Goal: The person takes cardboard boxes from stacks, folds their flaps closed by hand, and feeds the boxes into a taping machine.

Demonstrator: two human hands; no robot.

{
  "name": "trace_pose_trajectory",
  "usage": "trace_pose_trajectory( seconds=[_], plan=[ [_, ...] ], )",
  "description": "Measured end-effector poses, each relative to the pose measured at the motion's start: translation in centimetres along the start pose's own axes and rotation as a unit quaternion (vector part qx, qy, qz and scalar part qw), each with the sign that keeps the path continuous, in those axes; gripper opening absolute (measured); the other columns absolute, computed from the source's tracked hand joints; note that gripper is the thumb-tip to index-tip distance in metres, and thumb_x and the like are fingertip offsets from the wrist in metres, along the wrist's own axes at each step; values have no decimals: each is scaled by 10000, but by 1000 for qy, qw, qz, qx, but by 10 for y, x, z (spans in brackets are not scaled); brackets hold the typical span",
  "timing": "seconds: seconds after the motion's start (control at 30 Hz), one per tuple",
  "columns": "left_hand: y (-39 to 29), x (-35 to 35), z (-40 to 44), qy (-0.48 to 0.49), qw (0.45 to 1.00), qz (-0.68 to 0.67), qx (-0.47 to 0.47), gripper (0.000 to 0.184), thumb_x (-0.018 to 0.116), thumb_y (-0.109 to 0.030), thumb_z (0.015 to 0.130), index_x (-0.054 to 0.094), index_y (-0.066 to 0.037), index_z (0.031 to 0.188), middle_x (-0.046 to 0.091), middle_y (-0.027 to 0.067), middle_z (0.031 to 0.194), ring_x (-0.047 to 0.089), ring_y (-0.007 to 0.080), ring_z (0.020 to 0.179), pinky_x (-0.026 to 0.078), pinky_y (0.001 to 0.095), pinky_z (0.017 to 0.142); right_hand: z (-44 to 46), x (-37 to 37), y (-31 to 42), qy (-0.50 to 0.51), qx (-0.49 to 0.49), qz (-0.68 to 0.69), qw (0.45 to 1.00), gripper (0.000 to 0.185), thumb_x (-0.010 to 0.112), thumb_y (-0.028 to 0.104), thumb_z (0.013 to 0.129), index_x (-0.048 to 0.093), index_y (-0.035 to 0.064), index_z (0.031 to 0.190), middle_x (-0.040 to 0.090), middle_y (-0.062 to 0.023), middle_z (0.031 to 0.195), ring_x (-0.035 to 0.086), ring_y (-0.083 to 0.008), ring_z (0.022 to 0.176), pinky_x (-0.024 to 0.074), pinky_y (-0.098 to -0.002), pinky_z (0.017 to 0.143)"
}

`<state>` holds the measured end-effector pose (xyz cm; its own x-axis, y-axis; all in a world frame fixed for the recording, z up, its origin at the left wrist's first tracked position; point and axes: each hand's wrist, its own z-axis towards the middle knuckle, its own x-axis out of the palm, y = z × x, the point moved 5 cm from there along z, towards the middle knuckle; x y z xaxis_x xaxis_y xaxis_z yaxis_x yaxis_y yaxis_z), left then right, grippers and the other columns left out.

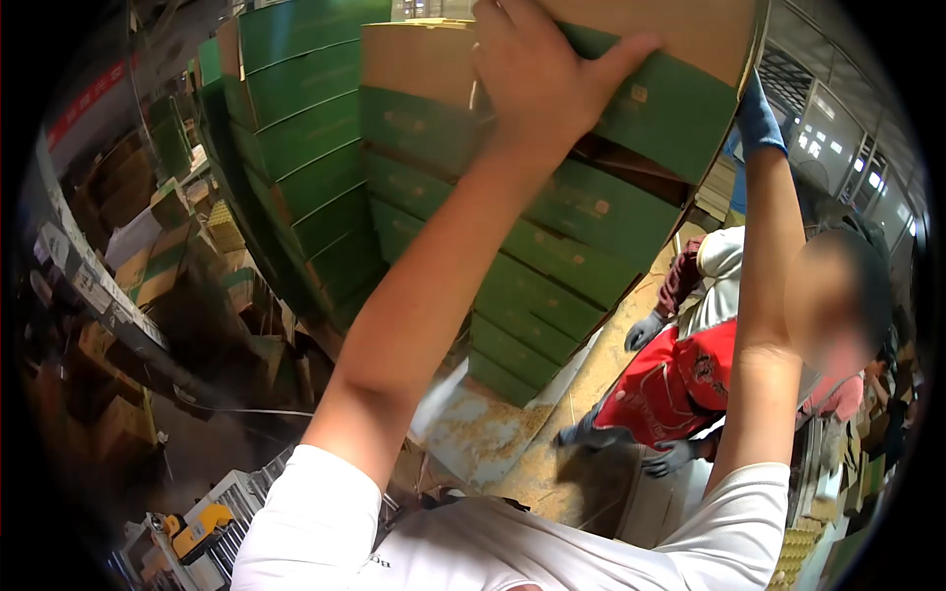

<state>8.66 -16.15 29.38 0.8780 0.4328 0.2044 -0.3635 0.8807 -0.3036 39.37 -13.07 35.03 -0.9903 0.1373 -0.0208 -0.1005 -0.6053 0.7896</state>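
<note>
A brown and green cardboard box (680, 118) sits high at the top of a tall stack, slightly askew, with a dark gap under its lower edge. My left hand (547, 74) is bare and grips the box's left side, thumb stretched across its front face. On the opposite side, my right hand (759, 118), in a blue glove, holds the box's right edge; its fingertips are hidden. Below are several more green boxes (581, 202) in the same stack.
Another column of green boxes (310, 118) stands to the left. A co-worker in a red apron (665, 384) and grey gloves is close on my right. At lower left are a roller conveyor (241, 512) and a yellow device (202, 529). Debris litters the floor (488, 433).
</note>
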Motion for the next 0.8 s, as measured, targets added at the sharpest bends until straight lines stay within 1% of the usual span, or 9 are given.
trace_pose_trajectory(
  seconds=[0.1,0.2,0.3,0.5,0.57,0.63,0.67,0.73,0.8],
  plan=[
    [-14,-4,9,-11,999,-14,32,1022,845,-596,716,400,135,1273,509,317,1152,551,488,1045,488,509,885,0,8,9,47,-27,1,999,567,498,499,1003,619,34,1305,691,-111,1195,660,-229,1004,552,-355,884],
    [-26,-11,13,-40,998,-27,47,1003,848,-586,717,424,141,1263,513,320,1143,553,489,1044,485,509,887,2,20,18,81,-50,1,995,531,503,455,1008,620,24,1297,692,-115,1189,667,-229,1000,562,-348,876],
    [-23,-13,24,-62,997,-22,40,995,847,-578,721,438,146,1266,522,322,1145,556,486,1061,482,507,894,8,31,30,111,-75,3,991,495,508,410,1014,621,14,1289,694,-119,1183,673,-228,996,572,-341,869],
    [-35,-45,45,-36,999,-5,-15,963,832,-579,735,470,142,1262,546,311,1165,563,473,1107,478,502,933,11,56,54,157,-111,3,981,424,517,321,1025,623,-6,1273,698,-127,1172,686,-228,989,591,-326,854],
    [-52,-61,44,-58,998,20,-32,940,819,-596,746,497,129,1250,569,302,1167,580,447,1120,479,489,950,13,67,63,175,-124,4,977,401,521,292,1029,624,-13,1268,699,-130,1168,690,-227,986,597,-321,849],
    [-50,-72,57,-59,997,-51,-17,911,811,-598,758,520,120,1237,593,292,1171,598,415,1128,482,471,962,14,79,77,194,-141,3,971,378,524,262,1033,625,-20,1263,700,-133,1164,694,-227,983,604,-316,844],
    [-40,-81,69,-43,990,-135,5,892,809,-592,765,531,116,1230,606,286,1174,607,395,1130,484,461,965,14,86,84,201,-153,2,968,366,525,247,1034,625,-23,1260,700,-134,1162,696,-227,982,607,-313,841],
    [-36,-101,81,-35,983,-182,10,852,813,-567,778,548,113,1217,630,274,1172,628,358,1112,491,436,963,10,101,99,214,-185,6,959,343,529,218,1038,626,-30,1255,702,-137,1158,700,-227,979,613,-308,836],
    [-36,-128,93,-67,992,-107,-26,807,822,-528,791,563,114,1205,654,261,1161,650,324,1073,501,407,951,9,125,106,231,-178,0,956,351,517,222,1043,615,-32,1264,692,-146,1169,688,-238,994,597,-318,852]
  ],
)
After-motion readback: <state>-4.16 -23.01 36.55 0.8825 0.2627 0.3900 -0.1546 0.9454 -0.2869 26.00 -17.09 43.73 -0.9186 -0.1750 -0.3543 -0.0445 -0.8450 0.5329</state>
